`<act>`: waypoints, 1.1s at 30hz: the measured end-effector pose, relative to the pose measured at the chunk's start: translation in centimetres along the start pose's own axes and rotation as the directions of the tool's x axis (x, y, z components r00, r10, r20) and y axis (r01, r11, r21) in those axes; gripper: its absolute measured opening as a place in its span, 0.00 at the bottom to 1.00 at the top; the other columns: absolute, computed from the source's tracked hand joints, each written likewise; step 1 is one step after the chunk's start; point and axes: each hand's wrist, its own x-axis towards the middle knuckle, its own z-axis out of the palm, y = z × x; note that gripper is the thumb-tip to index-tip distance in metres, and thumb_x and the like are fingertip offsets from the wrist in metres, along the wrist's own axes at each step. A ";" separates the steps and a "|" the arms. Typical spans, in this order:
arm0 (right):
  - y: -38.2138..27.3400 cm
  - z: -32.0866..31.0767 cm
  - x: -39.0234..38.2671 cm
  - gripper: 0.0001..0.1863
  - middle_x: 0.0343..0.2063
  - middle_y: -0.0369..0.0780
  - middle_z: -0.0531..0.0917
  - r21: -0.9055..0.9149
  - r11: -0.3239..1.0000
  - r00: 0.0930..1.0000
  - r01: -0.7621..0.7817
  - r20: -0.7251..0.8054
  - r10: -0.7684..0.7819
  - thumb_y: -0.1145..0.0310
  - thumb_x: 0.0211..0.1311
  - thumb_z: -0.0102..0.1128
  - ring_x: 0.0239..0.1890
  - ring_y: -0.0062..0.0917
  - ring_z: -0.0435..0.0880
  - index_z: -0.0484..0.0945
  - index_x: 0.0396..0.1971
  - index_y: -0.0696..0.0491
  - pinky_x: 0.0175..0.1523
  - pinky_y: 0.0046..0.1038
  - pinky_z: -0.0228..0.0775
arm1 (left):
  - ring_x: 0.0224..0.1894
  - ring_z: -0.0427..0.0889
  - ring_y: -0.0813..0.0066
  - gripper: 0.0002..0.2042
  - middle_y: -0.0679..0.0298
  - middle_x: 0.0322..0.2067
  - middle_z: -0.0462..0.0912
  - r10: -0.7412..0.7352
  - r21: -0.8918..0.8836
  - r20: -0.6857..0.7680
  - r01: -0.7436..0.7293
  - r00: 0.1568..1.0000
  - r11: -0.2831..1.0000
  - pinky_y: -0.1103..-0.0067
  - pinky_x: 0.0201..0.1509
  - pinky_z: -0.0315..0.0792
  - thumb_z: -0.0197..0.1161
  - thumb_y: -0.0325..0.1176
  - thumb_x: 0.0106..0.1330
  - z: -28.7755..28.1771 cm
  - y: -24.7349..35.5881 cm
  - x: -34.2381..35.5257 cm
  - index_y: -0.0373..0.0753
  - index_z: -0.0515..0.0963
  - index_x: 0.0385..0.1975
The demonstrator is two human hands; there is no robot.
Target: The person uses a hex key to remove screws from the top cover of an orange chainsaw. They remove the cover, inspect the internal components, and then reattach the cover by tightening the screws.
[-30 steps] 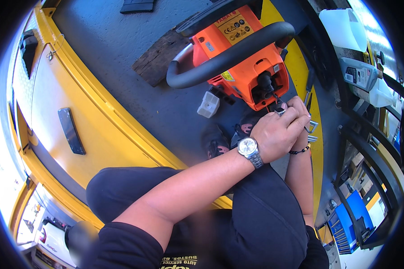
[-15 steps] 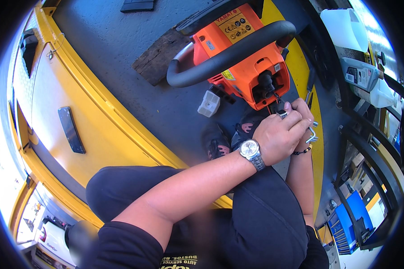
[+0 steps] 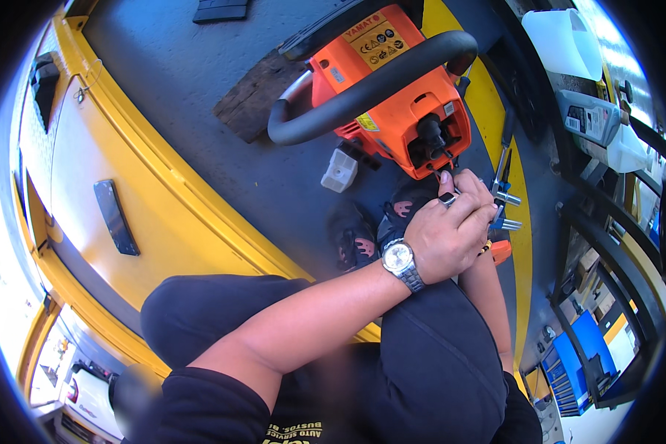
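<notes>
On my head view I have both hands together, fingers curled, right at the lower lip of the orange chainsaw (image 3: 392,63). The left hand (image 3: 448,237), with a ring and a silver watch (image 3: 398,257), lies over the right hand (image 3: 473,185) and hides most of it, so I can't tell exactly how each one grips. A thin dark piece (image 3: 436,172) runs from the opening in the chainsaw's casing toward the fingertips. Just past the right hand I get silver metal ends (image 3: 509,198); whether they're gripped or lie behind it, I can't make out. An orange thing (image 3: 501,251) peeks from behind the right wrist.

The chainsaw sits ahead of the hands, its black bar handle (image 3: 370,96) arching toward me. A whitish block (image 3: 340,170) lies just beside it, and a wooden slab (image 3: 255,100) is on its left, on the floor (image 3: 163,66).
</notes>
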 end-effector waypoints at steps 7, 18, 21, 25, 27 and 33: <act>0.8 -0.3 0.5 0.12 0.25 0.43 0.75 0.055 0.995 0.988 0.086 0.123 -0.092 0.68 0.65 0.67 0.27 0.44 0.76 0.71 0.28 0.53 0.30 0.42 0.67 | 0.33 0.84 0.62 0.18 0.63 0.40 0.81 0.002 0.011 -0.005 -0.002 1.000 1.000 0.70 0.34 0.78 0.72 0.24 0.56 -1.3 -0.6 -0.5 0.41 0.84 0.48; 1.9 0.2 -0.6 0.10 0.28 0.43 0.77 0.173 0.974 0.981 0.148 0.098 -0.167 0.66 0.57 0.65 0.30 0.44 0.80 0.72 0.29 0.53 0.32 0.41 0.71 | 0.31 0.84 0.62 0.14 0.61 0.34 0.79 -0.108 -0.118 0.041 0.112 0.993 0.987 0.71 0.35 0.80 0.78 0.25 0.54 -2.0 -1.5 0.1 0.40 0.83 0.39; 0.2 -0.9 -0.6 0.12 0.27 0.43 0.76 0.165 0.977 0.989 0.138 0.030 -0.145 0.66 0.57 0.69 0.29 0.43 0.79 0.72 0.28 0.53 0.31 0.41 0.71 | 0.32 0.84 0.62 0.16 0.63 0.36 0.81 -0.093 -0.043 0.123 0.099 0.988 0.994 0.70 0.35 0.80 0.75 0.26 0.56 -3.4 0.2 -0.3 0.41 0.83 0.44; -1.5 -1.5 -0.6 0.10 0.26 0.42 0.76 0.208 0.954 0.975 0.215 0.012 -0.223 0.68 0.58 0.71 0.27 0.41 0.78 0.75 0.28 0.52 0.30 0.41 0.71 | 0.35 0.85 0.65 0.21 0.67 0.40 0.82 -0.008 0.033 0.243 0.000 0.970 0.999 0.71 0.35 0.80 0.73 0.25 0.55 -5.8 2.4 -0.8 0.42 0.83 0.51; -2.0 -0.4 -0.1 0.09 0.27 0.42 0.76 0.224 0.945 0.969 0.240 -0.005 -0.245 0.69 0.60 0.69 0.27 0.41 0.79 0.75 0.29 0.52 0.30 0.41 0.71 | 0.35 0.85 0.65 0.22 0.67 0.40 0.82 -0.023 0.087 0.290 -0.002 0.957 0.996 0.72 0.35 0.80 0.73 0.25 0.54 -6.9 2.5 -1.1 0.42 0.83 0.52; -2.7 1.2 0.7 0.10 0.27 0.42 0.77 0.173 0.971 0.983 0.168 0.044 -0.178 0.69 0.62 0.67 0.27 0.43 0.79 0.74 0.28 0.53 0.30 0.41 0.71 | 0.36 0.86 0.63 0.22 0.63 0.41 0.84 -0.038 0.092 0.180 0.022 0.983 0.995 0.70 0.35 0.80 0.74 0.27 0.56 -7.2 0.0 -1.0 0.41 0.82 0.54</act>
